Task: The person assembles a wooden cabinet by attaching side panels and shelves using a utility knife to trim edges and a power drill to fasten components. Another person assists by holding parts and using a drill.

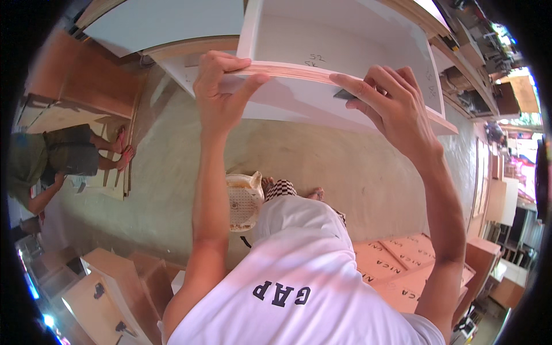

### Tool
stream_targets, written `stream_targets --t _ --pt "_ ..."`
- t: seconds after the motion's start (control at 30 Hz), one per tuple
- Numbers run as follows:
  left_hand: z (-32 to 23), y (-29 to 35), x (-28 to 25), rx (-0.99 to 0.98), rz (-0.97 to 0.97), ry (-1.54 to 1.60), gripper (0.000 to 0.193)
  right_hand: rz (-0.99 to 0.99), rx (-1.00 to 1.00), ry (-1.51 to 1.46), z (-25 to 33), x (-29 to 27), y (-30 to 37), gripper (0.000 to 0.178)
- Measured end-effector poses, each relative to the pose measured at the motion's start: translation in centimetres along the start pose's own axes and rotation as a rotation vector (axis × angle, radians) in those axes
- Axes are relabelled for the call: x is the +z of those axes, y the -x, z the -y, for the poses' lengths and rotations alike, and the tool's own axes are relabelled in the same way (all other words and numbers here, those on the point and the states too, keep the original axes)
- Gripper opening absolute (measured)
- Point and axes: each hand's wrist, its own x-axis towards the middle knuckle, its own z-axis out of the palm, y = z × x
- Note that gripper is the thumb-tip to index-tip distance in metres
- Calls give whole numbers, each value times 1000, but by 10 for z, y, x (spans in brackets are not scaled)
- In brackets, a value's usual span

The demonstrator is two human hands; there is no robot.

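A white box-shaped cabinet [345, 40] is in front of me, its near edge a bare strip of layered wood [293, 71]. My left hand [221, 86] grips the left part of that edge, fingers on top and thumb along the front. On the right, my right hand [391, 100] holds a small dark flat blade [343, 94] between thumb and fingers, just below the edge. Its index finger stretches out and touches the strip. The blade's far part is hidden behind the fingers.
A worn cream plastic stool [244, 201] stands by my feet. At the left a person [69, 152] sits near brown wooden panels [98, 75]. Printed boards [397, 259] lie at the lower right. Wooden cabinet parts [109, 287] stand at the lower left.
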Motion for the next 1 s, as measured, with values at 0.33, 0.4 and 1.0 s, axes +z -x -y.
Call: stream_targets --t 0.33,0.4,1.0 --pt "11 5 15 -96 -102 137 22 -248 208 -36 -2 35 12 43" --pt "11 2 17 -84 -127 117 27 -270 216 -26 -2 41 8 42" --pt "22 15 16 -223 -57 418 65 -475 101 -34 69 94 -91 40"
